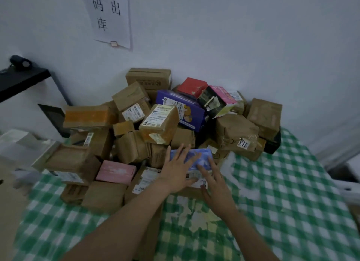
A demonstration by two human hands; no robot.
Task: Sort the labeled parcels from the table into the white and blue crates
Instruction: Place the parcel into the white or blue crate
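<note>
White wall (253, 46) with a paper notice (111, 17) backs a worktop (282, 202) under a green-and-white checked cloth, and the parcels are heaped into its far edge against that wall, likely so nothing slides off. Most are creased brown cardboard boxes wound in glossy tape with white printed labels; a purple carton (175, 103), a red box (191, 86) and a flat pink box (116, 172) stand out. At the heap's near foot lies a soft-looking blue parcel (202, 155), the piece being picked. Left hand (177, 173) lies flat on it with fingers spread wide; right hand (216, 184) touches its near right end, fingers straight, neither gripping yet. Neither crate is plainly in view
</note>
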